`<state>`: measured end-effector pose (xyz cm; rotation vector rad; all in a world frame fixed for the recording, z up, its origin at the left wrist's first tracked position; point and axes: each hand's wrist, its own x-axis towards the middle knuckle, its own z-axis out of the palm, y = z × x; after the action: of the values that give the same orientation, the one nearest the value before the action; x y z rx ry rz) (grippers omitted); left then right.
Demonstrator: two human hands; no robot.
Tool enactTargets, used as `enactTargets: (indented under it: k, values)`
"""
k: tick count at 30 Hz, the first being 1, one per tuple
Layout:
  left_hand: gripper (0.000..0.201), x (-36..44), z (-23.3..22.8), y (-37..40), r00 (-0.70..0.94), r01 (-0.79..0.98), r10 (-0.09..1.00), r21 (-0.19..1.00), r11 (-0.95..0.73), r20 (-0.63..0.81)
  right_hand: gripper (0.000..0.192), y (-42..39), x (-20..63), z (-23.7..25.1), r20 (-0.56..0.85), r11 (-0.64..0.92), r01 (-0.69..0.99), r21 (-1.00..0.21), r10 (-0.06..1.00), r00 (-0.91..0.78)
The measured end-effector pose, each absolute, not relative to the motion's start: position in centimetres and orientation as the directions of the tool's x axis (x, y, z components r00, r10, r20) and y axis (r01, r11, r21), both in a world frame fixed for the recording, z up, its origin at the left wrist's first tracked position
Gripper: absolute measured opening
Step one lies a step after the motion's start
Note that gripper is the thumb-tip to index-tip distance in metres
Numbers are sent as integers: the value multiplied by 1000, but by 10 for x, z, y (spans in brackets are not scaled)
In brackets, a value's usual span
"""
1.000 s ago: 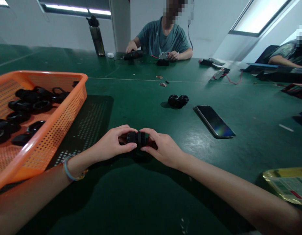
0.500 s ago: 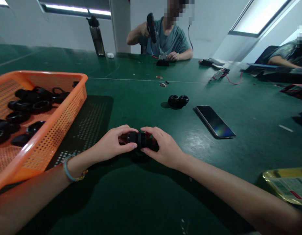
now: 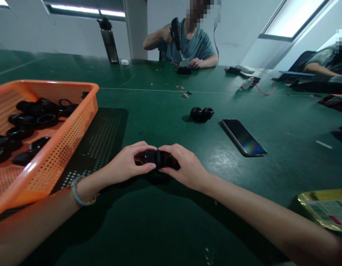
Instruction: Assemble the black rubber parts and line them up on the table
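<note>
A black cylindrical fitting (image 3: 151, 158) with a raised ring around its middle lies crosswise between my two hands, just over the green table. My left hand (image 3: 127, 162) grips its left end with the thumb at the front and the fingers behind. Around the right end, my right hand (image 3: 187, 167) is closed in the same way, its fingertips close to the ring. Both palms hide the ends of the fitting. Farther off, two black round fittings (image 3: 201, 114) rest side by side on the table.
An orange perforated basket (image 3: 77, 136) of black fittings stands at left. A phone (image 3: 243, 137) lies at right, near a yellow-rimmed package (image 3: 324, 210). Across the green table (image 3: 149, 96), a co-worker holds a power drill (image 3: 175, 33); a bottle (image 3: 108, 40) stands farther left.
My right fingertips have shifted slightly left along the fitting; my left hand looks almost still. Across the table, the co-worker's drill has moved a little down and to the right.
</note>
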<state>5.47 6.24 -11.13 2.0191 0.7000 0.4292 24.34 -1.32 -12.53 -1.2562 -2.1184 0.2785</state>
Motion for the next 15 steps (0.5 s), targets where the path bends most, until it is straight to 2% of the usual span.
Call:
enactTargets:
  k: [15]
  values:
    - [38, 55, -111, 63, 784, 319, 619, 836, -447, 32, 39, -14, 244, -125, 420, 519, 695, -499, 845, -330]
